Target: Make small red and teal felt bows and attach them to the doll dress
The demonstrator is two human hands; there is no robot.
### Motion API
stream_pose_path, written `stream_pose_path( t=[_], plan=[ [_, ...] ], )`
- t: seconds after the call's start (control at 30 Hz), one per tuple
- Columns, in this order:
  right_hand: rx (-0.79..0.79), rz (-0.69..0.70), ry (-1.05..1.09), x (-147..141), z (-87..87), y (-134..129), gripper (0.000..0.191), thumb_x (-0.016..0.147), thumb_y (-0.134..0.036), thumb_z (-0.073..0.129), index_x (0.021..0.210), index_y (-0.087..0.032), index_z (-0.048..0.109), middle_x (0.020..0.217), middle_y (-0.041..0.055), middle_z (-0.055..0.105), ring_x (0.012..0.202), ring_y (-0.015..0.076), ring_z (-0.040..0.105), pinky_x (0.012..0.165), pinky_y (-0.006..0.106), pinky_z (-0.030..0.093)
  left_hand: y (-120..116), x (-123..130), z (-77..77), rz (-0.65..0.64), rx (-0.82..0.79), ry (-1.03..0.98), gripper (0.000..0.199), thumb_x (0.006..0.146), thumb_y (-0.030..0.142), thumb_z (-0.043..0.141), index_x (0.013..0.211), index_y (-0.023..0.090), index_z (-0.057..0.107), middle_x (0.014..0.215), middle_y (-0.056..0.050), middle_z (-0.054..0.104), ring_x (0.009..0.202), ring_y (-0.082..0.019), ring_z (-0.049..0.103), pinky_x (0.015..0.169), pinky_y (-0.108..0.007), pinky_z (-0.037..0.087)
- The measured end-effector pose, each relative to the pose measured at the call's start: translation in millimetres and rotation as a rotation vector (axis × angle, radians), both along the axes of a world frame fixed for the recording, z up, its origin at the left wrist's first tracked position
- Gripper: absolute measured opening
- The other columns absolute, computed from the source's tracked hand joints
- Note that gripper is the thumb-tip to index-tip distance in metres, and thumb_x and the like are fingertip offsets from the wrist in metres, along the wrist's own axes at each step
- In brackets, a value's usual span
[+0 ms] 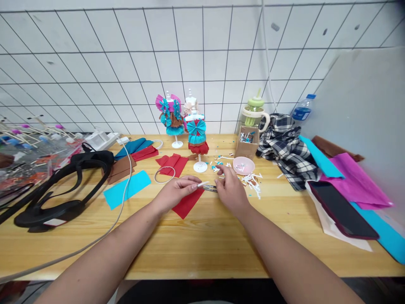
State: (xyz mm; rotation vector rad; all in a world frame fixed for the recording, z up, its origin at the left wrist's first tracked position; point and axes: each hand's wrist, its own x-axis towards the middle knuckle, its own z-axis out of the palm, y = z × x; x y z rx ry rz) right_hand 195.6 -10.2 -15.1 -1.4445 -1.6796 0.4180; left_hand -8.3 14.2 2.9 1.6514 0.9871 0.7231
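Observation:
My left hand (pixel 179 191) pinches a narrow white strip (pixel 203 184) between thumb and forefinger, above the table. My right hand (pixel 231 189) is curled around the handle end of small metal scissors (pixel 210 188), whose blades point left towards the strip; the handles are mostly hidden by the hand. Under the left fingers lies a red sheet of crepe-like paper (pixel 187 204). White and blue scraps (pixel 252 182) are scattered beside the right hand. Just beyond both hands stands a small dress form (pixel 196 134) on a white base, dressed in blue and red pleated paper.
Another dressed form (pixel 173 118) stands behind. A pink dish (pixel 243 166), a scrap-filled cardboard box (pixel 247 143) and a drinking cup (pixel 254 113) are to the right. A phone (pixel 343 209) lies far right. At left are a cable (pixel 122 207), a black headset strap (pixel 95 192) and blue paper (pixel 127 189).

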Motion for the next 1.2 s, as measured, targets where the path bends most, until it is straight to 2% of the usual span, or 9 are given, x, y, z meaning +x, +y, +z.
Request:
stream_pose_path(
  t=[0.07,0.2,0.37,0.47,0.6,0.73,0.83,1.03,1.2],
  plan=[
    [0.13,0.018,-0.088,1.7,7.0,-3.5,0.033,0.086,-0.018,0.047,0.118,-0.02,0.056,0.107,0.0086,0.06,0.089,0.0199,0.057,0.077,0.033,0.045,-1.4,0.8,-0.7,0.008,-0.122,-0.123,0.036,0.082,0.046,0.061,0.105,0.02,0.073,0.131,-0.01,0.058,0.123,-0.028,0.051,0.106,-0.046,0.036],
    [0.204,0.144,-0.204,-3.1,12.2,-11.4,0.018,0.091,-0.028,0.05,0.095,-0.023,0.066,0.094,0.0064,0.064,0.091,0.021,0.058,0.079,0.032,0.044,-8.1,5.7,-0.1,-0.04,-0.293,-0.352,0.038,0.082,0.042,0.062,0.11,0.019,0.07,0.14,-0.01,0.049,0.131,-0.031,0.043,0.11,-0.049,0.031],
    [0.225,0.139,-0.307,-6.5,9.2,-14.2,0.023,0.093,-0.03,0.047,0.092,-0.022,0.068,0.091,0.0068,0.066,0.088,0.0205,0.058,0.077,0.032,0.043,-13.6,9.5,0.9,-0.076,-0.306,-0.392,0.036,0.081,0.039,0.064,0.111,0.02,0.07,0.14,-0.01,0.049,0.134,-0.03,0.04,0.113,-0.047,0.029],
    [0.211,0.124,-0.274,-6.1,9.5,-14.1,0.023,0.093,-0.03,0.047,0.093,-0.022,0.069,0.091,0.0068,0.066,0.087,0.0194,0.059,0.075,0.031,0.043,-14.4,10.1,2.8,-0.073,-0.187,-0.239,0.038,0.082,0.042,0.064,0.114,0.024,0.068,0.144,-0.007,0.045,0.136,-0.029,0.037,0.112,-0.047,0.029],
    [0.105,0.096,-0.026,-11.6,7.3,-13.1,0.015,0.086,-0.028,0.056,0.088,-0.021,0.069,0.085,0.0043,0.066,0.074,0.016,0.059,0.066,0.028,0.045,-13.1,12.1,3.5,0.027,0.156,0.049,0.03,0.08,0.044,0.064,0.105,0.028,0.072,0.144,-0.005,0.045,0.134,-0.029,0.039,0.111,-0.046,0.031],
    [-0.019,0.129,0.225,-20.7,2.6,-13.0,0.013,0.082,-0.027,0.06,0.082,-0.019,0.071,0.077,0.0026,0.065,0.062,0.0128,0.055,0.057,0.025,0.044,-9.8,12.3,1.1,0.152,0.372,0.146,0.019,0.08,0.038,0.066,0.086,0.024,0.076,0.124,-0.007,0.062,0.116,-0.026,0.055,0.105,-0.045,0.038],
    [-0.033,0.188,0.279,-23.2,1.7,-14.7,0.017,0.085,-0.025,0.057,0.09,-0.021,0.073,0.076,0.0019,0.066,0.062,0.0122,0.056,0.057,0.025,0.045,-8.4,11.1,1.1,0.204,0.474,0.152,0.015,0.079,0.033,0.065,0.078,0.022,0.074,0.106,-0.008,0.069,0.103,-0.023,0.061,0.096,-0.041,0.045],
    [0.13,0.275,0.092,-22.6,3.2,-20.8,0.024,0.089,-0.019,0.053,0.105,-0.025,0.071,0.096,0.002,0.071,0.087,0.0139,0.064,0.079,0.026,0.048,-8.2,12.6,2.3,0.247,0.497,0.119,0.012,0.076,0.021,0.059,0.072,0.018,0.071,0.092,-0.007,0.071,0.089,-0.019,0.066,0.086,-0.034,0.051],
    [0.164,0.264,-0.01,-23.5,3.3,-23.9,0.026,0.092,-0.022,0.05,0.109,-0.025,0.069,0.103,0.0017,0.07,0.094,0.0139,0.064,0.083,0.025,0.049,-7.0,13.3,-1.0,0.224,0.4,0.094,0.017,0.076,0.022,0.056,0.074,0.019,0.072,0.09,-0.004,0.073,0.086,-0.018,0.067,0.083,-0.03,0.053]
  ],
)
